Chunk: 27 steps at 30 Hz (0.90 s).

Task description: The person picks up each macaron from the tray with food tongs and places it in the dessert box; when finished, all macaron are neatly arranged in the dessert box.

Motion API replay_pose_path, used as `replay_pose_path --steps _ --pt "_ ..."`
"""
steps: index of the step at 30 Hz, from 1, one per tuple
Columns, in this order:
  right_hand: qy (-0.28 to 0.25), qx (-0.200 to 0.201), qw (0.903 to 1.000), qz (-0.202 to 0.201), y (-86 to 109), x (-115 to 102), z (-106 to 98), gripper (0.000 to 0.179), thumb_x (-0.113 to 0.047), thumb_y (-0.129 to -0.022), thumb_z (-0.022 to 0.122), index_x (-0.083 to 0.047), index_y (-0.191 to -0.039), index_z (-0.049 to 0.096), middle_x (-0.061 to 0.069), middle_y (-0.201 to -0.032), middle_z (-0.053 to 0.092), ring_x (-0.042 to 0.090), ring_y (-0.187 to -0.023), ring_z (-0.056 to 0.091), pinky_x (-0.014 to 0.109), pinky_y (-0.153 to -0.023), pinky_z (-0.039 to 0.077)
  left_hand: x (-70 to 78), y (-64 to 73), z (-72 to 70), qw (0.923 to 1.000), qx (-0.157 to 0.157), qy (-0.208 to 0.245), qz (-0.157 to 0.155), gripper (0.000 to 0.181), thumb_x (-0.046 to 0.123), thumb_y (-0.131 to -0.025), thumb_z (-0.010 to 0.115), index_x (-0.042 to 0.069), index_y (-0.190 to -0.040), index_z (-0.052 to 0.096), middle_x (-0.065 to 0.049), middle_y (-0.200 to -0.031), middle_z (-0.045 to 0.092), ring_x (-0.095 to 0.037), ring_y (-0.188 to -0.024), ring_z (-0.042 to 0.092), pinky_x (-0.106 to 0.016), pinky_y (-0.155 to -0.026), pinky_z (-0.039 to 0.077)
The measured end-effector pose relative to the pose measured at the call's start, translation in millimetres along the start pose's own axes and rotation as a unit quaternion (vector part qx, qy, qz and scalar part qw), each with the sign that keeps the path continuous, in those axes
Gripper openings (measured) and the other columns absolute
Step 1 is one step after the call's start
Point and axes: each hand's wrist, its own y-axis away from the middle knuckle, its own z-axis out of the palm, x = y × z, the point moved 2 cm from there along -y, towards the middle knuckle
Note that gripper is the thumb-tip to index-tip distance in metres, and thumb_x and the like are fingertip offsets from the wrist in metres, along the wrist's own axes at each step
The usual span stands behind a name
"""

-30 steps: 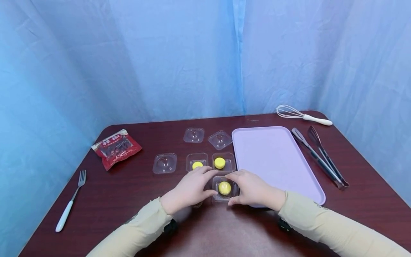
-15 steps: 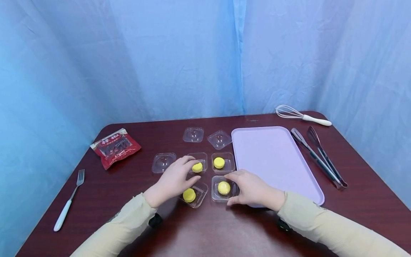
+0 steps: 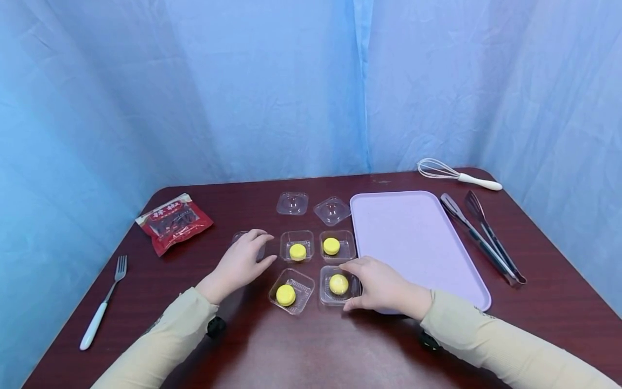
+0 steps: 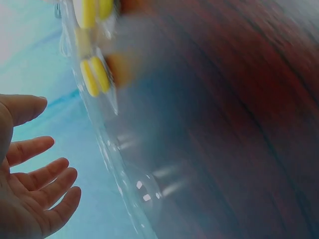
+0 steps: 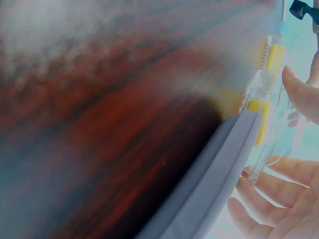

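Note:
My left hand (image 3: 236,265) hovers with fingers spread and thumb apart, partly hiding a clear domed lid (image 4: 144,191) beneath it. It holds nothing. My right hand (image 3: 376,283) grips a clear square plastic box (image 3: 326,297) by its near and far sides, thumb nearest me. Inside that box, under a clear lid, sits a yellow macaron (image 3: 338,284). Three uncovered clear boxes each hold a macaron: a tilted front-left box (image 3: 303,289), a back-left box (image 3: 288,241) and a back-right box (image 3: 347,249).
Two more domed lids, a left lid (image 3: 292,203) and a right lid (image 3: 332,210), lie behind the boxes. A lilac tray (image 3: 413,237) sits right, with tongs (image 3: 486,237) and a whisk (image 3: 457,174) beyond. At left are a red packet (image 3: 175,222) and a fork (image 3: 104,308).
My left hand has let go of the gripped box's left side and moved left, past the front-left box, to over the lid. The right hand stays at its box.

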Motion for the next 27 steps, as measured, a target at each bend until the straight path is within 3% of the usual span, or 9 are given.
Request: replay_pose_path --steps 11,27 --pt "0.002 0.002 1.0000 -0.001 0.9 0.5 0.2 0.071 -0.040 -0.063 0.084 0.002 -0.116 0.062 0.012 -0.111 0.066 0.029 -0.105 0.061 0.042 -0.091 0.048 -27.9 5.4 4.5 0.9967 -0.053 -0.004 -0.061 0.049 0.025 -0.083 0.073 0.003 -0.124 0.058 -0.017 -0.119 0.057 -0.030 -0.107 0.057 -0.046 -0.092 0.050" --pt "-0.004 -0.001 0.9999 0.010 1.6 -0.9 -0.1 0.072 -0.040 -0.063 0.084 0.002 -0.117 0.061 0.014 -0.112 0.066 0.030 -0.106 0.060 0.043 -0.093 0.048 -45.4 9.2 8.7 0.9913 -0.090 0.002 -0.095 0.052 0.025 -0.085 0.071 0.002 -0.129 0.054 -0.020 -0.123 0.056 -0.033 -0.111 0.057 -0.049 -0.095 0.047"
